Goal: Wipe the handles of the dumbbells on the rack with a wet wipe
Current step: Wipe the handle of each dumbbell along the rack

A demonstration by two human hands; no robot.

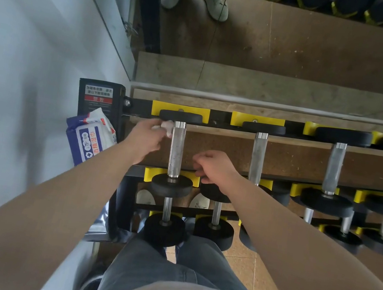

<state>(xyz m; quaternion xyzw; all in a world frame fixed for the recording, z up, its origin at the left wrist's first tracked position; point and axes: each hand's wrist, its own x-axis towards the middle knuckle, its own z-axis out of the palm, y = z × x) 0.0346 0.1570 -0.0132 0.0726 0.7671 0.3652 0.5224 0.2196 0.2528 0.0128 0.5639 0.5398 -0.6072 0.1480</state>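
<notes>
Head view: a crumpled white wipe [166,127] is pinched in the left hand [147,137] and is held against the far end of the first handle [176,148], just below the far plate [180,116]. The right hand [214,168] is kept just right of this handle, its fingers loosely curled, and nothing is held in it. The dumbbell is laid across yellow saddles [257,121] on the top row of the black rack [218,117]. The near end of the second handle [258,154] is hidden by the right forearm. More dumbbells [333,169] are seen to the right and on the lower rows [164,227]. A pack [91,138] of wipes is leaned at the left end of the rack, beside the wall [25,38]. A mirror [305,42] is seen behind the rack.
</notes>
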